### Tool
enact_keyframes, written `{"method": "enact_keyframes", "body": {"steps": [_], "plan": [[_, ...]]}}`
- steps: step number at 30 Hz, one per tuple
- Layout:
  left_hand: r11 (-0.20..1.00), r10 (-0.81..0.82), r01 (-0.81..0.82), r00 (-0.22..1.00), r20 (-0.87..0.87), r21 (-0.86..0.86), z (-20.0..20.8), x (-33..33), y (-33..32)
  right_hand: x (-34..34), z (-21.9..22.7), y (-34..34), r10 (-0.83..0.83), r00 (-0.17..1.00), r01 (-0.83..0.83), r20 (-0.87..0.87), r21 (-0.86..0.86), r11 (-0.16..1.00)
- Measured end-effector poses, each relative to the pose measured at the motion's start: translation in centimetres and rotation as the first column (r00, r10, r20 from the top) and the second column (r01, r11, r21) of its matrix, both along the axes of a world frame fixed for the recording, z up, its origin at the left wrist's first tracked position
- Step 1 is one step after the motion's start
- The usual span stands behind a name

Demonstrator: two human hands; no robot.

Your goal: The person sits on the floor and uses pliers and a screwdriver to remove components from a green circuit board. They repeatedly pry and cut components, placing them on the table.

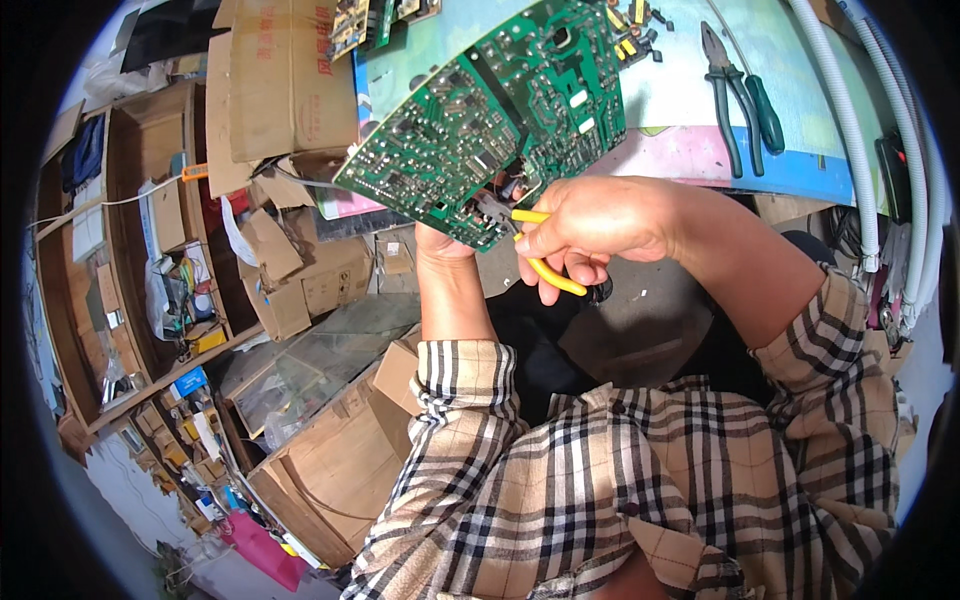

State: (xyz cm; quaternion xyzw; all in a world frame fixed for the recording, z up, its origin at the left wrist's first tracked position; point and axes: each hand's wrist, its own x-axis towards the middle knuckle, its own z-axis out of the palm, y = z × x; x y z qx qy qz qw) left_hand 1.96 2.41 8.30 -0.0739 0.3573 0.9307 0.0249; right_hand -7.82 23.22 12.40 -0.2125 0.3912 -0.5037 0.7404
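A large green circuit board is tilted up over the table's near edge, its face crowded with solder joints and small parts. Beneath its lower edge is my left hand, closed on the board from behind, with most of the fingers hidden. My right hand grips yellow-handled pliers. Their jaws reach the board's lower edge, beside a notch where some parts show; whether they pinch anything is too small to tell.
Green-handled pliers and a green screwdriver lie at the table's right. Loose components sit behind the board. A cardboard box stands at the left, near wooden shelves. White hoses run down the right side.
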Motion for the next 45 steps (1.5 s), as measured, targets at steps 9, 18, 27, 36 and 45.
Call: {"method": "enact_keyframes", "body": {"steps": [9,18,27,36,45], "plan": [[0.994,0.085,-0.082,0.995,0.042,-0.075,-0.1,0.8,-0.3,-0.1,0.1,-0.1,0.034,0.999,-0.034,0.006,0.005,0.999],[0.994,-0.016,0.032,0.987,0.158,-0.1,-1.4,0.5,0.0,0.5,-0.8,-0.5,-0.063,0.983,0.081,-0.174,0.096,0.992],[0.999,-0.043,0.044,0.989,0.141,-0.009,-2.0,0.4,-0.5,1.7,-0.9,-0.8,-0.156,0.961,0.18,-0.229,0.089,0.98],[0.993,0.009,0.012,0.984,0.177,-0.117,-2.1,0.2,-0.2,2.8,-1.5,-1.4,-0.256,0.963,0.269,-0.086,0.238,0.933],[0.995,0.102,-0.102,0.978,0.185,-0.01,-1.5,-0.4,0.7,4.6,-1.6,-2.5,-0.443,0.896,0.437,-0.016,0.201,0.877]]}}
